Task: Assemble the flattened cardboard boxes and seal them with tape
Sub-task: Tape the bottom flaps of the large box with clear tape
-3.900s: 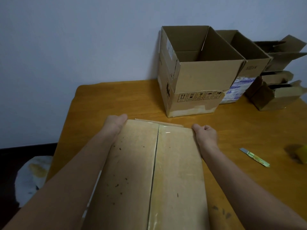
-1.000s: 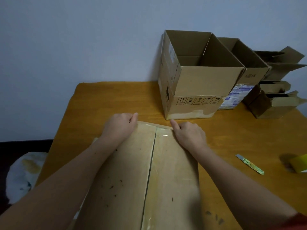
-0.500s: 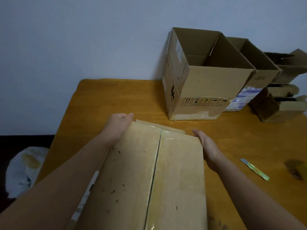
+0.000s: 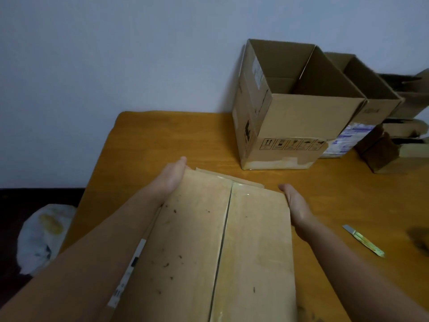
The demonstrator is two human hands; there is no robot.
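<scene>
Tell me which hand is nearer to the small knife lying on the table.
Right. The right hand rests against the right side of the taped box, and the knife lies on the table to its right. The left hand is at the opposite side, farther away.

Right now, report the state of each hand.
Left hand: open, palm flat against the taped box's left side.
Right hand: open, palm flat against its right side.

A plain pale blue-grey wall fills twelve o'clock in dim, even light. An orange-brown wooden table spans the centre. Dark floor lies at nine o'clock.
</scene>
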